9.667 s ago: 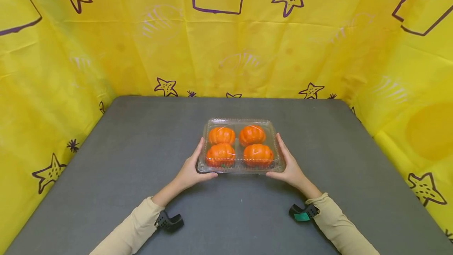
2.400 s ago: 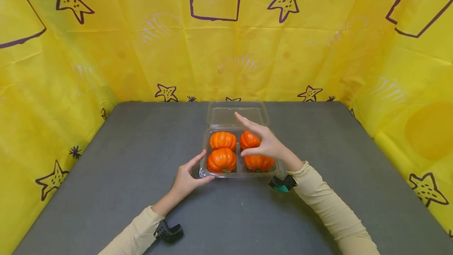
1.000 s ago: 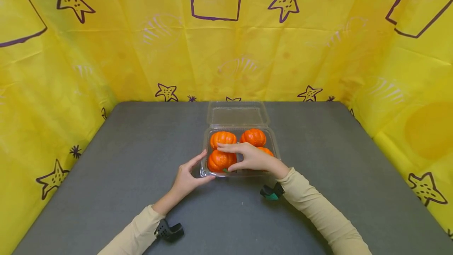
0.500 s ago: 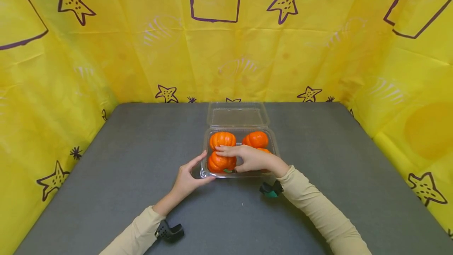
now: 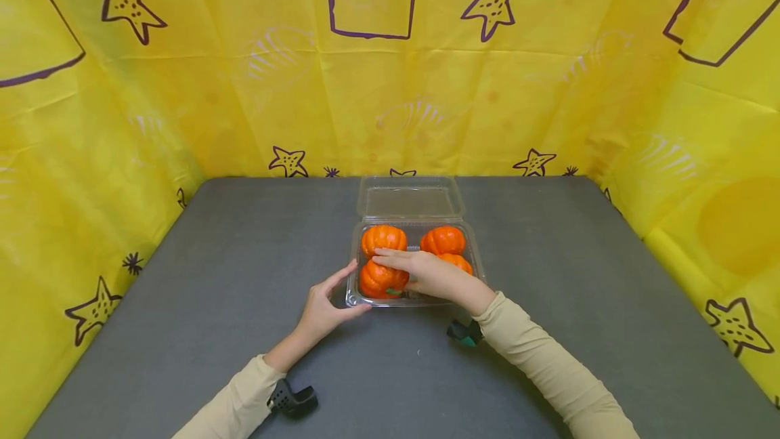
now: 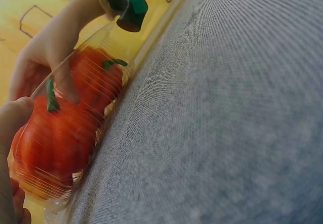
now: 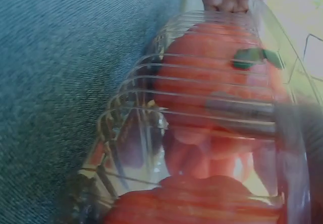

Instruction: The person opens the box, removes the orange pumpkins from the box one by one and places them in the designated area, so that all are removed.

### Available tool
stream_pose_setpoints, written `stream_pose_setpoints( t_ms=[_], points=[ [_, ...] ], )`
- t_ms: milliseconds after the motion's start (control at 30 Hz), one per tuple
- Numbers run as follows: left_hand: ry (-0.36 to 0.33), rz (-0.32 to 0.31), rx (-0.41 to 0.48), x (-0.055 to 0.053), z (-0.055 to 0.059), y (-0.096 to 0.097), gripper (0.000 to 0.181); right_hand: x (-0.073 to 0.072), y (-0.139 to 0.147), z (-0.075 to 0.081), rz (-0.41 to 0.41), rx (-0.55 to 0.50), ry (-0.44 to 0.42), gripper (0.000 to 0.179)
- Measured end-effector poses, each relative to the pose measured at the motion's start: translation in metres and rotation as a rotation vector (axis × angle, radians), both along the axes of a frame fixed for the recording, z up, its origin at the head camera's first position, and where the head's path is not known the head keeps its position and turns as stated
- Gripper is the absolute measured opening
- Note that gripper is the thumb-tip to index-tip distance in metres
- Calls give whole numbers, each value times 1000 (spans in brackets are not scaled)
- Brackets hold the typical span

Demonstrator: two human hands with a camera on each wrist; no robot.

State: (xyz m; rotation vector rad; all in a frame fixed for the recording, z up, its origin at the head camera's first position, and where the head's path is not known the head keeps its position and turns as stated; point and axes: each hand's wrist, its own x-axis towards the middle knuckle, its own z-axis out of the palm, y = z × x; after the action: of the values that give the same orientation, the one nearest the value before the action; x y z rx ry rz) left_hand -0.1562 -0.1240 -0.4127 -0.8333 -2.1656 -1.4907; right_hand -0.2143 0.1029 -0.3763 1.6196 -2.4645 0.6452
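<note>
A clear plastic clamshell container (image 5: 417,301) lies on the table with its lid (image 5: 411,196) folded back. Inside are several orange toy pumpkins with green stems. At the box's near left corner, my left hand (image 5: 319,307) holds the wall between thumb and fingers. My right hand (image 5: 435,275) reaches into the box and grips the front left pumpkin (image 5: 374,280), fingers over its top and thumb on its right side. Behind it sits the back left pumpkin (image 5: 384,239). The front right pumpkin (image 5: 457,262) is partly hidden by my right hand; the back right pumpkin (image 5: 443,240) shows.
The dark grey table (image 5: 256,242) reaches out on all sides of the box. A yellow cloth (image 5: 365,100) with starfish drawings hangs behind it and along both sides. Each wrist bears a black camera mount, such as the left mount (image 5: 294,400).
The container lid went from closed to folded back. My right hand left the box's right side, moved in over it and took hold of the front left pumpkin, whose stem has shifted slightly.
</note>
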Motion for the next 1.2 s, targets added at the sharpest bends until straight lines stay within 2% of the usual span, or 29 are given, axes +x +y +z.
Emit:
stream_pose_setpoints(
  t_ms=[133,300,467,667,900,1200],
  points=[
    [-12,6,-3,1,1,0,66,0,2,-3,-17,-54,71,57],
    [-21,17,-9,1,1,0,67,1,5,-3,-83,-43,88,60],
    [-17,18,-6,0,0,0,67,3,6,-2,-115,-29,66,65],
    [-3,17,-12,0,0,0,66,3,5,0,-112,-27,36,65],
    [12,20,-5,0,0,1,66,1,8,2,-89,-125,-70,66],
    [8,14,-3,1,-1,1,67,-1,12,4,-98,-158,-85,72]
  ],
)
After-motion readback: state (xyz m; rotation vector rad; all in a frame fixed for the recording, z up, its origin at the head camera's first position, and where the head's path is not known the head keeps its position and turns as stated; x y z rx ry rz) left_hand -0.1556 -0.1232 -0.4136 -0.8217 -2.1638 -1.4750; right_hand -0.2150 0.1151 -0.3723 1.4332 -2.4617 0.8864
